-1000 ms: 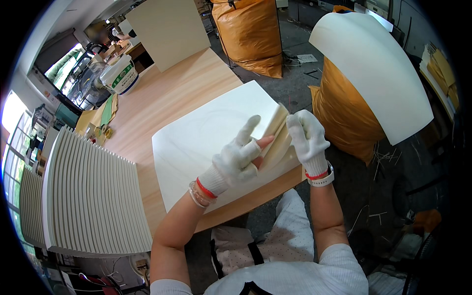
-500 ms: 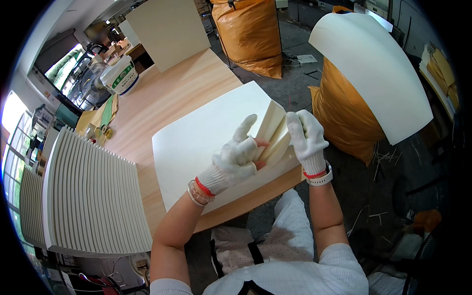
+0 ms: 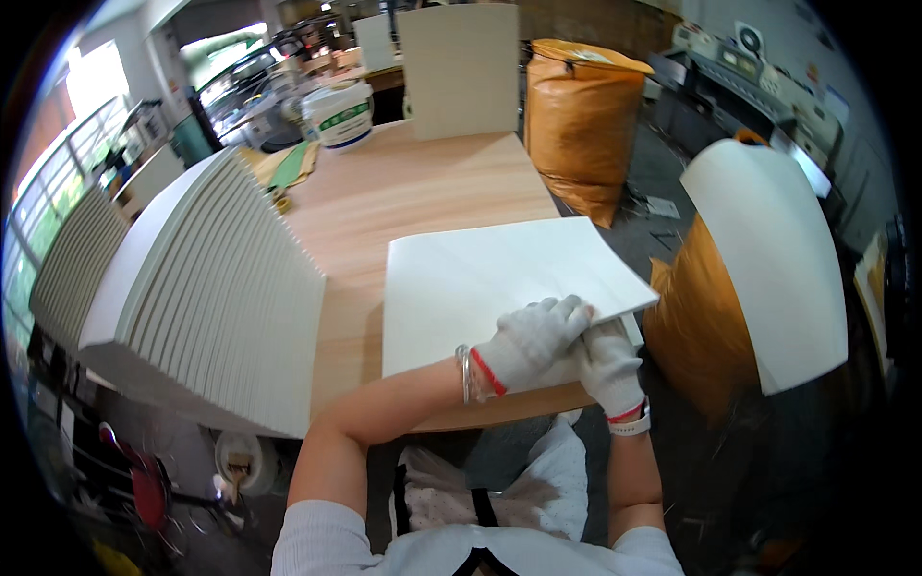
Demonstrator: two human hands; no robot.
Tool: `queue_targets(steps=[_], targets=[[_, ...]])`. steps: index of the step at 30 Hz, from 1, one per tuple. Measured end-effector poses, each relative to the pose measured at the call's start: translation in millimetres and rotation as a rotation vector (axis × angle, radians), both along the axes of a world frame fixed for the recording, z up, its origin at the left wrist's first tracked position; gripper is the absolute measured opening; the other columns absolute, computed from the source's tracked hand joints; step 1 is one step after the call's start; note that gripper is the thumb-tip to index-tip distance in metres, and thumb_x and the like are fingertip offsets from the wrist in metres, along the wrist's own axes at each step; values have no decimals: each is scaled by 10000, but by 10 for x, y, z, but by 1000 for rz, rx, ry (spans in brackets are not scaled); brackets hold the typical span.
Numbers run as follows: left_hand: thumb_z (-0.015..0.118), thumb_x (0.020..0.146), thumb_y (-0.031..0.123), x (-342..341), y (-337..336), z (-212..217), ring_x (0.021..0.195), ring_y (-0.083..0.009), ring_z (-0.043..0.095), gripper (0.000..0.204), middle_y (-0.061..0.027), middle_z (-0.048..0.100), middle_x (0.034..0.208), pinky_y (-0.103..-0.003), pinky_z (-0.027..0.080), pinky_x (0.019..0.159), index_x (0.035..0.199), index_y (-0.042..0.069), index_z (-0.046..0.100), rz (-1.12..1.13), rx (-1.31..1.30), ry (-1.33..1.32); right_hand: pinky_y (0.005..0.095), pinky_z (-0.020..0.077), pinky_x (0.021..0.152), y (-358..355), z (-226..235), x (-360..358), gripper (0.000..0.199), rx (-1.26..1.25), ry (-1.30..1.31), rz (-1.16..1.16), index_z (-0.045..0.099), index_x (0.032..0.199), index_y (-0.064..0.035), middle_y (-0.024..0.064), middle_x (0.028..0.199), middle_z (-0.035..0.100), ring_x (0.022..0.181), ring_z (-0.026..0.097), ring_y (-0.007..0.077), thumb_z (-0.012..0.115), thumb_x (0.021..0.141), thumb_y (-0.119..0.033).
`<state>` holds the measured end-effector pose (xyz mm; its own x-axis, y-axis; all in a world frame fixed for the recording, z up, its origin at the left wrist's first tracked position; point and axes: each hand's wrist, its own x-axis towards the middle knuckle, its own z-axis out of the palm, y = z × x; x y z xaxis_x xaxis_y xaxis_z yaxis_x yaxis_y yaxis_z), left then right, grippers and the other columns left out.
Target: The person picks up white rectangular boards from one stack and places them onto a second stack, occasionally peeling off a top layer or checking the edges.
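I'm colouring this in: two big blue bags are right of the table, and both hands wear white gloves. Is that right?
The blue is wrong: in the head view, the far bag and the near bag are both orange. They are right of the table, and the left hand and right hand wear white gloves.

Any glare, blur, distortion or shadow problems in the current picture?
Head view: the window at upper left is blown out; head view: background behind the white bucket looks blurred; head view: fisheye rim goes black at the corners; head view: the floor at lower right is very dark, but the left hand and right hand stand out.
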<state>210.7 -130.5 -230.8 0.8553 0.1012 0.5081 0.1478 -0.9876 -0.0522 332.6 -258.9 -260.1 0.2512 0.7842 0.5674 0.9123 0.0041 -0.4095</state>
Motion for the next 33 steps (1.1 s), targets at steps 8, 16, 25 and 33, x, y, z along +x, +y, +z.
queue_targets(steps=[8, 16, 25, 33], targets=[[605, 936, -39, -1115, 491, 930, 865, -103, 597, 392, -37, 630, 1031, -265, 528, 724, 1316, 26, 539, -50, -517, -821, 431, 465, 933, 628, 107, -1151, 271, 40, -219, 526, 597, 1017, -29, 132, 1110, 604, 1057, 583, 336, 692, 808, -172], [600, 907, -19, -2170, 1017, 905, 889, -73, 595, 338, -15, 650, 1034, -259, 526, 745, 1235, 53, 559, -82, -803, -1387, 476, 456, 928, 869, -35, -1759, 251, 232, -243, 585, 581, 931, -26, 149, 1048, 600, 1028, 578, 331, 712, 775, -174], [584, 899, -54, -1974, 1543, 1518, 777, -61, 585, 250, 5, 646, 950, -240, 499, 676, 1123, 55, 607, -18, -884, -1350, 513, 449, 932, 831, -17, -1718, 280, 169, -266, 589, 581, 926, -27, 154, 1054, 603, 1024, 578, 345, 730, 770, -205], [553, 903, -51, -1798, 1074, 2382, 707, -64, 583, 363, -13, 654, 908, -226, 512, 598, 1239, 61, 634, -167, -489, -1422, 464, 445, 1039, 1025, 314, -1684, 572, 95, 37, 531, 532, 1254, 53, 262, 1260, 573, 1170, 569, 413, 763, 837, -262]])
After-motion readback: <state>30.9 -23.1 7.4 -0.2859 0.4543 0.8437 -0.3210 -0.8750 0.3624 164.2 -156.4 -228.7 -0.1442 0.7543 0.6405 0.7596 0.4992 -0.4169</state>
